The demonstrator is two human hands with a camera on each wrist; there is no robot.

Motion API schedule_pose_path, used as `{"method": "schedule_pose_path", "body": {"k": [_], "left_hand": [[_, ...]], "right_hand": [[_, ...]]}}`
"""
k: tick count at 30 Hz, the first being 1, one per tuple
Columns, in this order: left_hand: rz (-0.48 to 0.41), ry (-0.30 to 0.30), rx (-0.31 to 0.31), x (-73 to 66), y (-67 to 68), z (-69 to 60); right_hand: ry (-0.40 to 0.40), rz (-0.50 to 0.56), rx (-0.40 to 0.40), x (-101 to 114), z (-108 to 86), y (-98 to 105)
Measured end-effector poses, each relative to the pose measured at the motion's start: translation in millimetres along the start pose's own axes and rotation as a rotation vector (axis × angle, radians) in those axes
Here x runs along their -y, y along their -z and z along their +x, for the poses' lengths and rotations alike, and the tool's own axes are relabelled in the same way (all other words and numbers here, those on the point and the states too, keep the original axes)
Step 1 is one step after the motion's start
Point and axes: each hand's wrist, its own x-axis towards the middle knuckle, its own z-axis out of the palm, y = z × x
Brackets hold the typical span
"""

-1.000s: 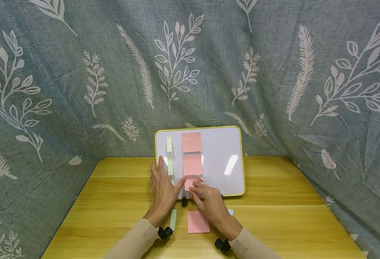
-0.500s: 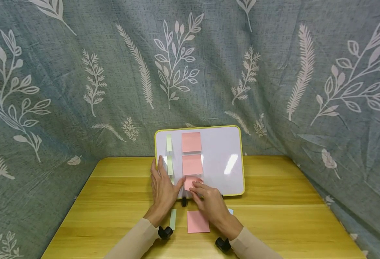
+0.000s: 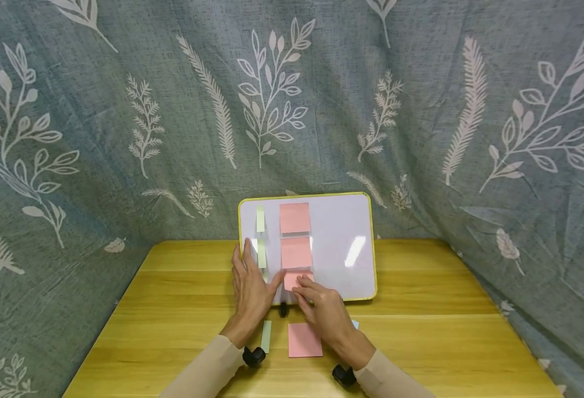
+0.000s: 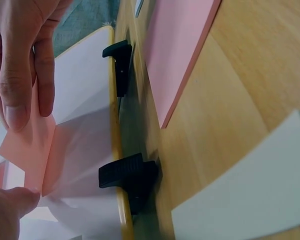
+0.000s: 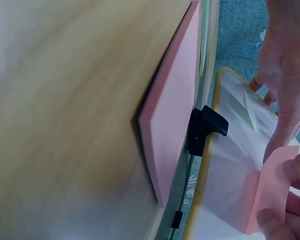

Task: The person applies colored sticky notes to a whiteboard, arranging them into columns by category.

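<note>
A pink sticky note lies against the lower part of the whiteboard, under two other pink notes. My right hand pinches its right side between thumb and fingers. In the right wrist view this note stands bent away from the board. My left hand spreads its fingers over the board's left edge. Its thumb touches the note's left edge, as the left wrist view shows the thumb at the note's corner.
Black stand feet hold the board's lower edge. Green strips run down the board's left side, the lowest partly behind my left hand. On the wooden table lie a green strip pad, a pink pad and a blue piece partly hidden.
My right fingers and the upper right part of the lowest pink note have shifted very slightly. My left hand stays in place.
</note>
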Motion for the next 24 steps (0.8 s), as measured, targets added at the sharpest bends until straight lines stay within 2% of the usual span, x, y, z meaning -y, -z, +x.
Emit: {"method": "schedule_pose_path", "body": {"k": [13,24], "left_hand": [[-0.018,0.0,0.002,-2.7,2.2,0.6],[0.001,0.008,0.004,-1.0,-0.7,-1.8]], "right_hand": [[0.02,0.001,-0.013,2.2,-1.6,3.5],[0.002,0.023,-0.007,1.7,-2.6,1.3]]}}
